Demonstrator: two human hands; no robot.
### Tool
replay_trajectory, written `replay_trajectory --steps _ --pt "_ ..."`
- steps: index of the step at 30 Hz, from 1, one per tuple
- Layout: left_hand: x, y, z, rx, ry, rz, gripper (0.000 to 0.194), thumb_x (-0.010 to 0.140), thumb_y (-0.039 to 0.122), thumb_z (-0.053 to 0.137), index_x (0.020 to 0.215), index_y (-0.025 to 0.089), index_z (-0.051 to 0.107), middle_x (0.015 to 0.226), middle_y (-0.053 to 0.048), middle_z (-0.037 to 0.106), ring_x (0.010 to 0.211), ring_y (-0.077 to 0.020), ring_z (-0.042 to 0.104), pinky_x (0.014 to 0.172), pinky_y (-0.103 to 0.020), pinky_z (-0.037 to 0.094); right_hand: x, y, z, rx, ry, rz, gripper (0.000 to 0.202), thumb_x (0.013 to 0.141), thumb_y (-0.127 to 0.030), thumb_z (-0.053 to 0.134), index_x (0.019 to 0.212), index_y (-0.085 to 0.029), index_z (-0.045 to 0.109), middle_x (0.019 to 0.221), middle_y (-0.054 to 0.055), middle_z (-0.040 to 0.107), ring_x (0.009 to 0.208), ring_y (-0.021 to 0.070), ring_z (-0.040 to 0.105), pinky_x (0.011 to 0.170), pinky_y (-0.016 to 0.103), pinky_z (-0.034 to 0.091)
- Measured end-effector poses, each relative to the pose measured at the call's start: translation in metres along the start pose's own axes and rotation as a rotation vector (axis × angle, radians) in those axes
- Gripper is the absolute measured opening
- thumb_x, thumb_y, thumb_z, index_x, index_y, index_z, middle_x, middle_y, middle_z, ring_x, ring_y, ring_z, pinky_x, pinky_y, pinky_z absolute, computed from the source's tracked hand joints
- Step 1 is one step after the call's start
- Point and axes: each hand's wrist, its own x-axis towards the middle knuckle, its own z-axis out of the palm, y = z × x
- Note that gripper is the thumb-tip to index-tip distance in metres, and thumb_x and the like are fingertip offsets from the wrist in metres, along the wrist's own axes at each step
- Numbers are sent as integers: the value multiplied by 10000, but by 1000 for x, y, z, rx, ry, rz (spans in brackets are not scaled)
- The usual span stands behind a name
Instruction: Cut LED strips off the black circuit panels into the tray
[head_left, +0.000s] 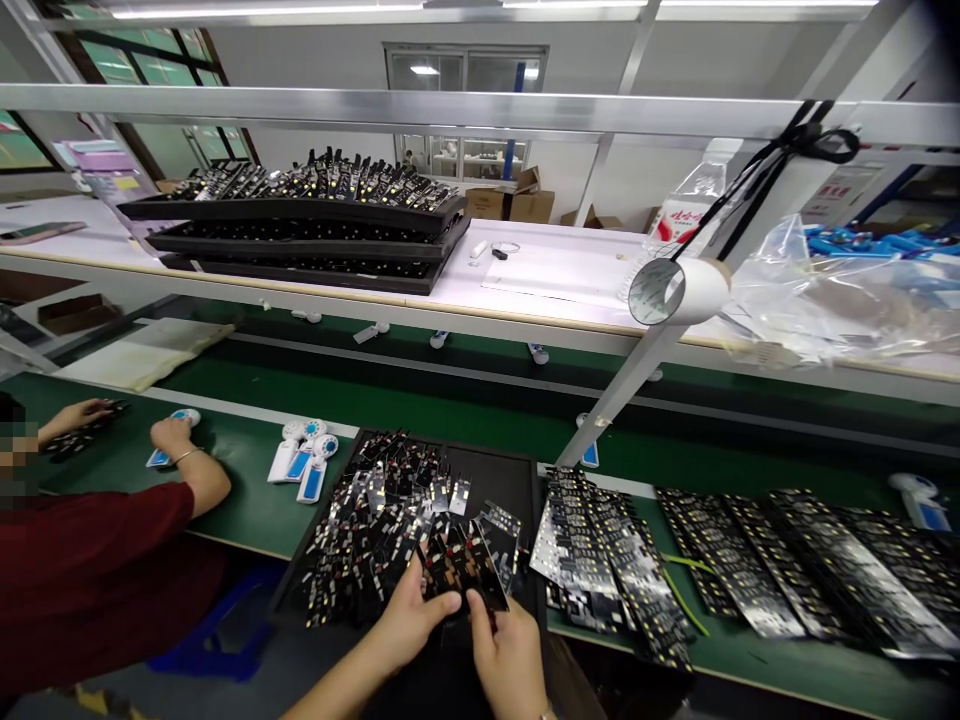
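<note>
Between both hands is a black circuit board panel [466,568], made up of narrow joined boards with small red and copper-coloured parts. My left hand [409,615] grips its left end, thumb along the near edge. At the lower right, my right hand [510,650] pinches the same panel with thumb and fingers. Underneath and to the left, a heap of small separate circuit boards [364,545] lies in a black tray [491,475]. A few silvery boards rest near the tray's right side.
Right of the tray, stacked circuit board panels [600,550] cover the green bench, with more panels [795,560] beyond. White-and-blue handheld devices [304,455] lie left. A co-worker's arm [191,475] reaches over the bench. Overhead, a shelf [540,280] carries stacked black trays [315,240]; a slanted post [622,390] stands ahead.
</note>
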Motion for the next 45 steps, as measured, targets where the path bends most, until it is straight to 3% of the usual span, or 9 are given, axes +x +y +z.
replay_trajectory --steps 8,11,13,17,21,25,39,43,45 --pt "7 -19 2 -42 58 -19 760 683 202 774 1362 256 437 1363 -96 570 1292 -289 480 1148 -447 276 3 3 4 13 -4 -1 390 967 -377 372 928 -175 704 811 107 714 743 212 689 697 281 524" --pt "5 -17 1 -227 -12 -138 679 735 247 725 1356 255 451 1302 -85 621 1246 -281 530 1122 -447 320 6 -4 4 87 -91 44 346 934 -405 451 824 -179 690 747 72 693 698 195 659 662 262 489" --pt "4 -13 1 -258 11 -147 675 748 274 727 1362 253 448 1265 -84 646 1219 -277 553 1108 -440 340 7 -5 4 98 -154 46 344 897 -438 510 741 -170 658 645 35 641 600 166 597 581 243 434" --pt "6 -7 3 -207 41 -139 831 685 201 789 1404 268 380 1265 -85 649 1170 -269 590 1085 -417 366 7 7 4 128 -115 97 500 942 -466 390 604 -158 593 521 3 549 506 123 496 499 230 307" --pt "9 -10 4 -158 56 -196 969 605 145 828 1428 290 338 1276 -78 648 1165 -264 595 1091 -402 358 5 22 4 -80 -112 39 494 959 -412 364 608 -170 613 561 26 615 541 140 566 541 252 291" --pt "9 -17 5 -113 130 -187 958 598 202 842 1417 295 353 1284 -80 642 1169 -273 595 1084 -411 374 2 26 6 -359 -111 30 473 958 -357 359 620 -183 640 591 63 666 553 180 630 525 285 272" --pt "57 -50 31 127 159 14 935 593 175 798 1404 207 334 1267 -130 610 1161 -293 581 1079 -426 361 9 78 8 -439 17 122 566 996 -394 272 686 -136 670 615 120 695 567 217 674 525 277 346" --pt "61 -67 26 199 211 45 930 587 159 762 1411 190 330 1366 -142 538 1255 -280 511 1111 -386 316 5 87 17 -406 -14 135 569 998 -397 251 732 -145 686 672 116 711 627 218 687 558 264 394" --pt "66 -70 17 220 147 -39 1024 592 175 759 1464 172 222 1377 -168 528 1229 -279 537 1093 -400 340 4 94 22 -389 -42 166 599 999 -411 239 669 -163 674 621 91 698 585 199 676 540 251 405"
